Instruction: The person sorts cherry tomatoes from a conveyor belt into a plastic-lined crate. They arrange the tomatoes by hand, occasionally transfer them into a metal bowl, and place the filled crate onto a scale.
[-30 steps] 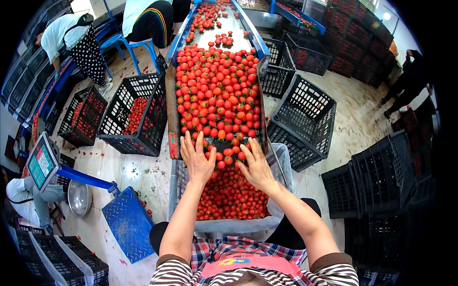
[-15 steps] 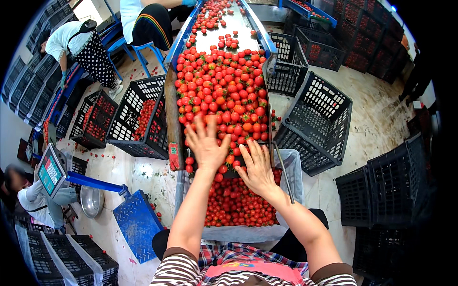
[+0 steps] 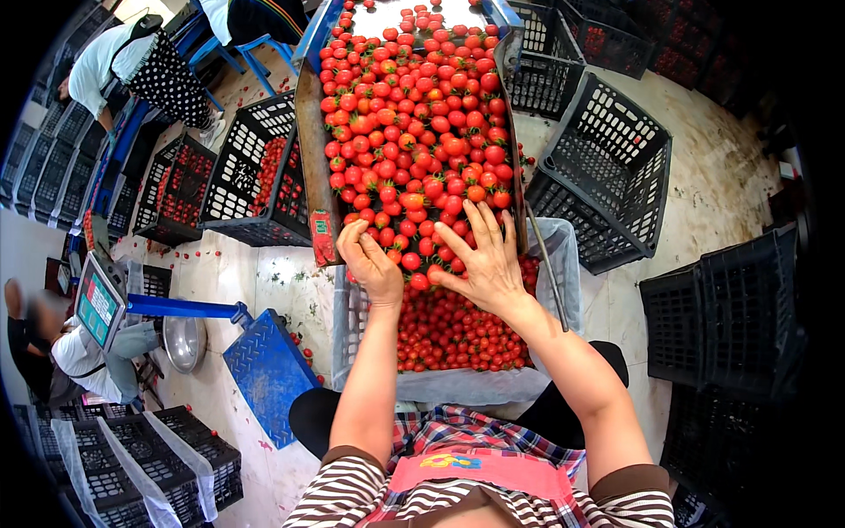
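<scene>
Red cherry tomatoes point(image 3: 414, 132), some with green stems, cover a sloping metal chute point(image 3: 319, 189) in front of me. At its lower left corner my left hand point(image 3: 373, 264) has its fingers bent and pressed together; whatever they hold, if anything, is hidden. My right hand point(image 3: 486, 261) lies over the lower right tomatoes with fingers spread, touching some and gripping none. Between the hands, several tomatoes sit at the chute's lip. Below the lip stands a crate with a pale plastic liner point(image 3: 458, 387), holding many more tomatoes.
A thin metal rod point(image 3: 547, 268) juts beside my right forearm. Black crates point(image 3: 607, 167) stand right and left. At left are a blue platform scale point(image 3: 268, 374) with its display point(image 3: 99, 304), a metal bowl point(image 3: 184, 341) and two people, one bending point(image 3: 145, 66).
My left hand has gone from spread fingers to bent, pressed ones, and shifted toward the chute's left corner. My right hand's fingers have spread wider. The view has tilted, with the scene sitting higher.
</scene>
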